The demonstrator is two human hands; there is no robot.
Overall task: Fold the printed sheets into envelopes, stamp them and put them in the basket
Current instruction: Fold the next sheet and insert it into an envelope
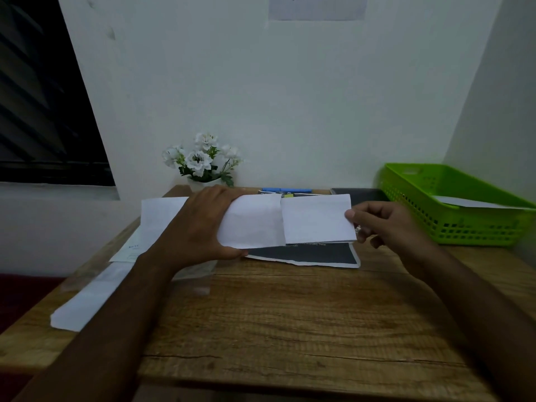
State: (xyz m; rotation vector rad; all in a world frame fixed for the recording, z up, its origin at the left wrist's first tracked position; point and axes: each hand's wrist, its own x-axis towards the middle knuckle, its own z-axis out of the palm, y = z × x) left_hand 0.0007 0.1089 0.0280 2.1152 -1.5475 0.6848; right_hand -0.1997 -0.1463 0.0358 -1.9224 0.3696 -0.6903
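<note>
Sheet (290, 220), folded: left hand (197, 227) grips its left edge, right hand (385, 224) pinches its right edge.

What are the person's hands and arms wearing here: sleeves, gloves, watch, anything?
Nothing worn that shows. The left hand and right hand are bare, no gloves. The left forearm and right forearm are bare down to the frame edge: no sleeve, watch or bracelet. Any ring would be too small to tell in this dim light.

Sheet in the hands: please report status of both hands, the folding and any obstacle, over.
Left hand grips sheet at left fold. Right hand pinches right flap edge. Sheet partly folded, not yet in basket. Basket at right, one paper inside.
</note>
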